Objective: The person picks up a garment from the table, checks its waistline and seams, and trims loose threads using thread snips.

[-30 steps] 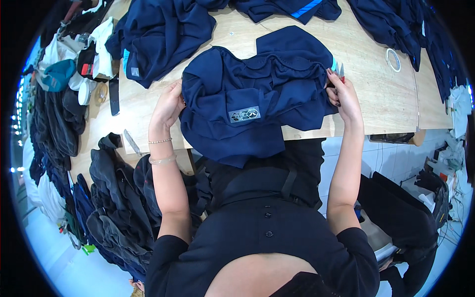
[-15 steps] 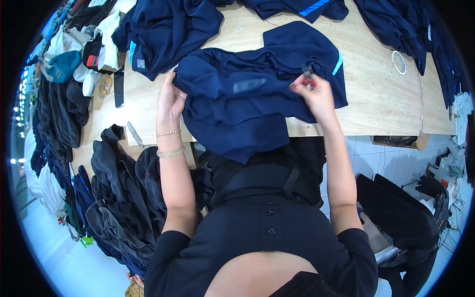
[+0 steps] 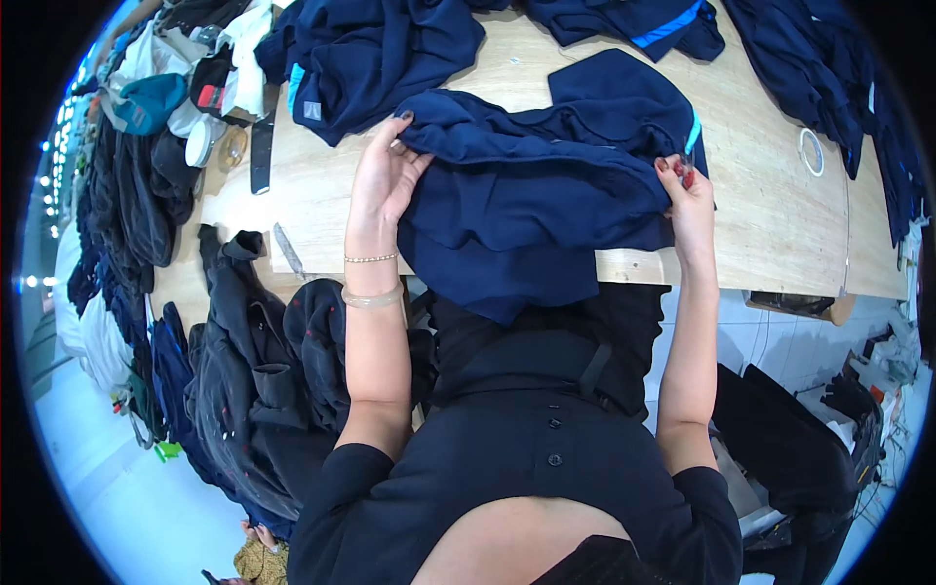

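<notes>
the pale wooden surface (image 3: 770,224), smooth with a faint grain, carries heaps of soft dark navy cloth. at its near edge lies a navy garment (image 3: 546,195), matte knit, bunched in thick folds, its lower part drooping over the edge; a bright blue strip shows at its right side. the left hand (image 3: 382,180) lies flat on its left edge, fingers spread wide. the right hand (image 3: 685,200) pinches its right edge, fingers narrow on the cloth. a thin tape ring (image 3: 811,151) lies far right.
</notes>
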`<control>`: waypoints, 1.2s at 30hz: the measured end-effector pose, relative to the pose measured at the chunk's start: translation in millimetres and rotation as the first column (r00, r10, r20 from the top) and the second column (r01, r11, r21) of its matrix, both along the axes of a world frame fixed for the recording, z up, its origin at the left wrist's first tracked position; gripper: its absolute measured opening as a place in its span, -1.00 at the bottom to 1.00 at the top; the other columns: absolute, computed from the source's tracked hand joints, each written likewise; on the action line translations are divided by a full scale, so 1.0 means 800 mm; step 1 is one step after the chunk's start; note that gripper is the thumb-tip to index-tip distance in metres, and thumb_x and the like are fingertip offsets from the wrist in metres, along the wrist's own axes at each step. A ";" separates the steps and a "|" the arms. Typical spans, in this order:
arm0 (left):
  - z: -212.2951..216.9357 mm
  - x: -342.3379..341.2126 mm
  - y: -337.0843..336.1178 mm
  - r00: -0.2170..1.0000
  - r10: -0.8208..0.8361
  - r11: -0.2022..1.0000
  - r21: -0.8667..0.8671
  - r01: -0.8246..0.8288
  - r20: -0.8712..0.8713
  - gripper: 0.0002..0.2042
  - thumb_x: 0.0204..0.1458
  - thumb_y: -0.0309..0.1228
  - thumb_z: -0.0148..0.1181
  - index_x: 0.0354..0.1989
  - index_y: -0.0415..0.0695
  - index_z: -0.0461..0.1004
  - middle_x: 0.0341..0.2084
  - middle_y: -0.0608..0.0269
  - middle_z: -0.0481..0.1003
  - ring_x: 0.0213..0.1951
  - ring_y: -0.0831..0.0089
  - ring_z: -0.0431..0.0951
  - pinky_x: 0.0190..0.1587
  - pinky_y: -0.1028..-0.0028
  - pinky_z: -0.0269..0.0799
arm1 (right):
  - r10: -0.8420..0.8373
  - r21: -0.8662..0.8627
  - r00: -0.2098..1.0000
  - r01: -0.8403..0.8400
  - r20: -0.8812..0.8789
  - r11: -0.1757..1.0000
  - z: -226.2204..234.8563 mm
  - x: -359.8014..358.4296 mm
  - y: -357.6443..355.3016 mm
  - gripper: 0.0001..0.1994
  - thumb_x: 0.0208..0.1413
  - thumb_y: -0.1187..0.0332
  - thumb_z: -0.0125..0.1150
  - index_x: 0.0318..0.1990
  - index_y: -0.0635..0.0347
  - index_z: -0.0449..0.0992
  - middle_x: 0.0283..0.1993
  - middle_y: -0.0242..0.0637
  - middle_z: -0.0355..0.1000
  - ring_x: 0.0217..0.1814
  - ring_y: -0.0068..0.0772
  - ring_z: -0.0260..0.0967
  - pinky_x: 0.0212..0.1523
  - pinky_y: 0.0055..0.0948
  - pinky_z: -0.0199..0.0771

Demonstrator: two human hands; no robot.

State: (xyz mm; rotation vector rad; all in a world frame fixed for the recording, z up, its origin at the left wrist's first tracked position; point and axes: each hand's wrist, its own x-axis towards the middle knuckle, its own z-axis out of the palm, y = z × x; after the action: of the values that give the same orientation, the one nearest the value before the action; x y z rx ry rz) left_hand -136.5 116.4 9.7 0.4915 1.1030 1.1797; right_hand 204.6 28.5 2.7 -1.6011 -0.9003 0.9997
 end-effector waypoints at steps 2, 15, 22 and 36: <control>0.015 -0.004 -0.002 0.964 -0.048 0.998 -0.015 0.054 0.262 -0.71 0.19 -0.28 0.09 -0.11 -0.29 0.42 -0.14 0.08 0.50 -0.05 0.29 0.51 0.13 0.23 0.39 | 0.019 -0.091 1.000 -0.018 0.010 0.996 -0.002 0.007 -0.002 -0.89 0.19 0.39 0.19 -0.33 0.23 0.50 -0.39 -0.53 0.42 -0.40 -0.78 0.21 -0.39 -0.69 0.19; 0.023 0.018 -0.038 0.953 -0.068 0.975 0.220 0.001 0.297 -0.77 0.25 -0.47 -0.05 0.06 -0.14 0.36 -0.07 0.22 0.47 -0.01 0.46 0.49 0.12 0.45 0.40 | 0.277 -0.063 0.921 -0.270 0.274 0.961 0.005 0.003 -0.023 -0.89 0.10 0.54 0.20 -0.42 0.38 0.43 -0.52 -0.49 0.22 -0.45 -0.71 0.06 -0.41 -0.66 0.11; 0.032 0.027 -0.045 0.975 -0.067 0.970 0.243 0.014 0.210 -0.71 0.20 -0.60 -0.04 0.10 -0.17 0.33 -0.15 0.30 0.47 -0.09 0.61 0.48 0.06 0.62 0.38 | 0.141 0.285 0.940 -0.233 0.310 0.930 0.062 -0.067 0.009 -0.92 0.11 0.58 0.15 -0.29 0.37 0.56 -0.36 -0.38 0.36 -0.35 -0.63 0.30 -0.34 -0.66 0.23; 0.007 -0.005 -0.060 0.981 -0.104 0.975 0.209 0.068 0.165 -0.76 0.21 -0.60 -0.10 0.03 -0.25 0.37 -0.15 0.21 0.49 -0.11 0.54 0.52 0.02 0.57 0.42 | 0.159 0.122 0.946 -0.129 -0.282 0.984 0.020 -0.153 0.108 -0.84 0.16 0.39 0.20 -0.33 0.35 0.56 -0.44 -0.36 0.50 -0.46 -0.76 0.29 -0.40 -0.69 0.26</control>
State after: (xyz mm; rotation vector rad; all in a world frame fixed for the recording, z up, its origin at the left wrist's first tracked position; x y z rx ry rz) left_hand -140.4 68.7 15.7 0.5756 0.8070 1.2401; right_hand 82.3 114.7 18.7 -1.2745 -0.8585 1.2355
